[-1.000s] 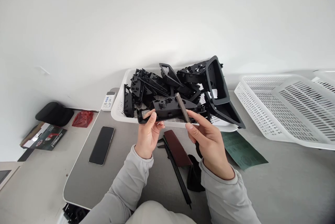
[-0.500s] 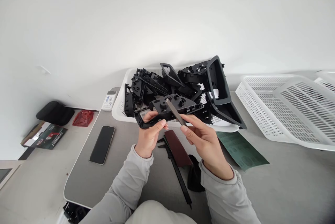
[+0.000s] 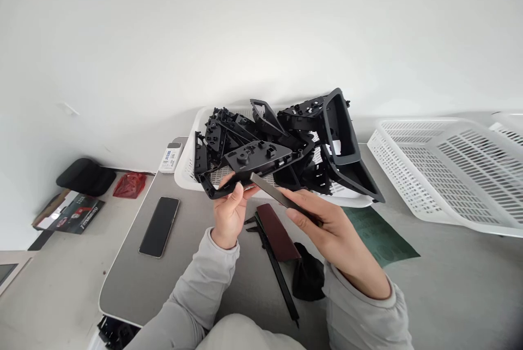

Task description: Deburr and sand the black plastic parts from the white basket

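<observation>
Right hand (image 3: 322,222) pinches a flat bar (image 3: 278,192), fingers nearly straight; left hand (image 3: 229,213) curls, thumb and fingers clamping a black part (image 3: 259,160).

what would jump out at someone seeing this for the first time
Probably the heap of black parts in the white basket against the pale wall. Then the hands: the left holds one black part over the basket's near edge, the right a flat bar angled towards it.
</observation>
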A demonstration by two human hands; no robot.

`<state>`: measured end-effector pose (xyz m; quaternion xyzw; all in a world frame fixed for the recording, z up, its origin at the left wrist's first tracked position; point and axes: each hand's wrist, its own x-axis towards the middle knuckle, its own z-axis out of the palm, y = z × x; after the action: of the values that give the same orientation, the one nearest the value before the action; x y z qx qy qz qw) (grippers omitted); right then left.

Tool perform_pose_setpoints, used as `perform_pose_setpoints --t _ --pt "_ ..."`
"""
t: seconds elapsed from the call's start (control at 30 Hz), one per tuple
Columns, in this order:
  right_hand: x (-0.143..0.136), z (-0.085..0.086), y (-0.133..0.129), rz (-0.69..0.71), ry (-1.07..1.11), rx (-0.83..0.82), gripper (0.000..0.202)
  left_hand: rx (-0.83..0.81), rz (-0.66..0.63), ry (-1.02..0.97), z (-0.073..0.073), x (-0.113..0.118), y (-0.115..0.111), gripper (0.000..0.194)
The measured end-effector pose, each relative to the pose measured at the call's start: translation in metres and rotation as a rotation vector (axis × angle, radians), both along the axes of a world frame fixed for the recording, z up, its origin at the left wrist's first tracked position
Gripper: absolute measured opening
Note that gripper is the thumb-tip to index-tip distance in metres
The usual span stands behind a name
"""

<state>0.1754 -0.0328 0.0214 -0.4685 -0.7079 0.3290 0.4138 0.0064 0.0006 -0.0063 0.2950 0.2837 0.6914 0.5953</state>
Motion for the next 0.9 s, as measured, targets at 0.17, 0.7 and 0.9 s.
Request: perform_pose_setpoints --t 0.17,0.7,0.9 --pt "0.0032 0.0015 -0.0052 -0.017 -0.175 0.008 0.035 0.073 0.005 0.077 -0.004 0.0007 -0.0015 0.029" --pt "0.0066 0.0066 -0.0098 0.036 -0.17 -0.107 0.036 0.079 0.002 0.068 -0.0006 0.0007 -0.003 0.024" --pt "0.0019 0.0027 -0.0077 -0.16 0.187 -0.133 0.04 -0.016 0.004 0.035 0.0034 -0.0011 -0.0004 0.031"
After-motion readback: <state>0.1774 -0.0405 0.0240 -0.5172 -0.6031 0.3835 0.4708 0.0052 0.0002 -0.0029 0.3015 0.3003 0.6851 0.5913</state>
